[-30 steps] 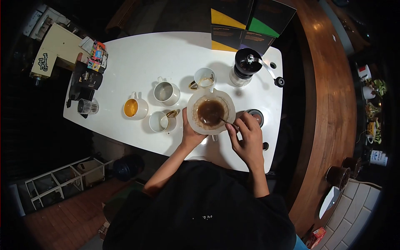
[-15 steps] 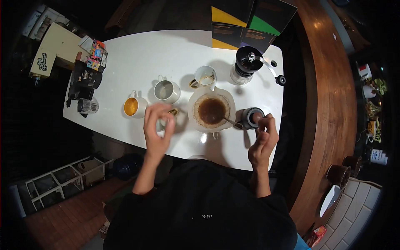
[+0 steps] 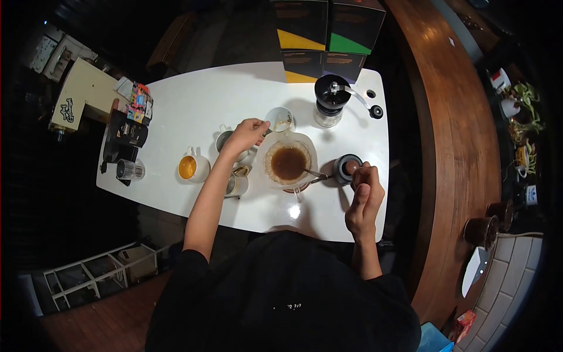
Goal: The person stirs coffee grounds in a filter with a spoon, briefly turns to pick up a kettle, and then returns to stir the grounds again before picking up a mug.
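My left hand [image 3: 249,136] reaches over the mugs, its fingers closed at the handle of a white mug [image 3: 281,119] with brown residue inside. Fingers of my right hand [image 3: 365,202] are pinched on a small utensil with a brown round end [image 3: 352,167], over a dark round container [image 3: 342,177]; its handle is hidden. Between my hands sits a coffee dripper [image 3: 312,154] with a paper filter, full of brown coffee slurry [image 3: 288,163]. A metal spoon [image 3: 317,174] leans out of it to the right.
More mugs stand left: one with an orange inside [image 3: 200,169], a grey-lined one [image 3: 223,139] partly behind my arm, another [image 3: 236,185] nearer me. A hand grinder [image 3: 332,97], its crank sticking out right, and dark boxes [image 3: 302,35] stand at the back. A glass [image 3: 130,169] is far left.
My left hand has moved forward and right, from above the near mug to the handle of the white mug behind the dripper. My right hand stays by the dark container. The view has shifted slightly.
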The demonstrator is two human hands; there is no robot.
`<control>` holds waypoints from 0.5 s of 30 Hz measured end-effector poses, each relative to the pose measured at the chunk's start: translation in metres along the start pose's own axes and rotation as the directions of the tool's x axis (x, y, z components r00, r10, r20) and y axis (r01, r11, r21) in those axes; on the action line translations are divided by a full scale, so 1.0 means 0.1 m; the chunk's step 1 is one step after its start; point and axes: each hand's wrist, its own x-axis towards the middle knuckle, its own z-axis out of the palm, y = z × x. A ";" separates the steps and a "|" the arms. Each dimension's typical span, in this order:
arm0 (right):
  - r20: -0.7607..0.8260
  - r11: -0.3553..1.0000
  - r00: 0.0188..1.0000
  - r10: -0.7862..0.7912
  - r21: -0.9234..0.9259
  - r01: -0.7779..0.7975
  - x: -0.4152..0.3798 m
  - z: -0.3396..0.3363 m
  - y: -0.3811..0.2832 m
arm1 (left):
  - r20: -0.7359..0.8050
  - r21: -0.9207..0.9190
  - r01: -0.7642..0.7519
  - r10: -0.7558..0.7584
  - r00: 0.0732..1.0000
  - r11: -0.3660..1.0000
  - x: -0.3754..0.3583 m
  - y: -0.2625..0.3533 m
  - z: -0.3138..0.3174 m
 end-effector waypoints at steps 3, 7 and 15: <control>0.050 0.999 0.999 0.019 0.032 -0.020 -0.04 -0.02 0.00 | 0.020 0.049 0.032 -0.033 0.999 0.998 0.05 0.02 0.01; 0.050 1.000 0.999 -0.001 0.028 0.000 -0.03 -0.04 -0.06 | 0.002 0.112 0.087 -0.088 0.996 0.990 0.06 0.00 0.02; 0.104 1.000 0.995 -0.003 -0.010 0.005 -0.03 -0.06 -0.11 | 0.021 -0.089 0.052 -0.050 0.999 0.995 0.17 -0.19 0.08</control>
